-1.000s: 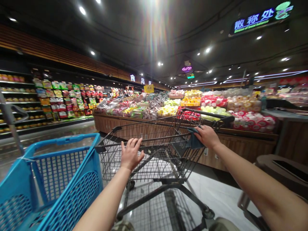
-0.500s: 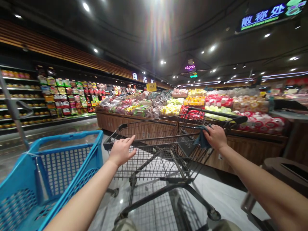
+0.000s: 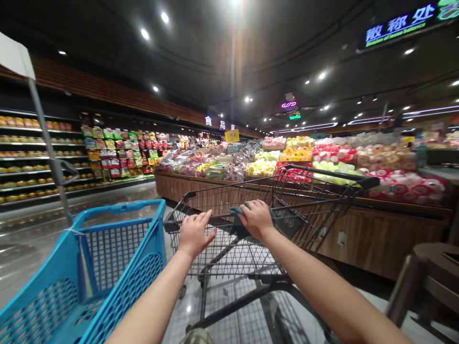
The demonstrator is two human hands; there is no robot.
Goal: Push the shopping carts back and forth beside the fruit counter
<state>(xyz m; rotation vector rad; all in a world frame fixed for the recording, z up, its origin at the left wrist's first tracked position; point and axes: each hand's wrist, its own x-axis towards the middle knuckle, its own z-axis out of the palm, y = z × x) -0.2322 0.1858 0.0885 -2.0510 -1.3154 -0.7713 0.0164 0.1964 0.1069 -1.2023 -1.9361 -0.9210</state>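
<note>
2 hands are noted on the near rim of the wire cart (image 3: 233, 253), close together. The right hand (image 3: 256, 219) is clamped on a dark cloth (image 3: 236, 225), which is pressed against the rim wire. The left hand (image 3: 193, 232) is laid flat with fingers spread, gripping nothing.

Step judged: cloth held to the rim, cart steadied. A further pass along the wire would call for even pressure and a braced cart.

Wire cart: no goods are seen inside. Blue cart (image 3: 118, 248), just left: only its mesh walls are seen. Display bench (image 3: 376, 229) behind: heaped with packaged produce.
</note>
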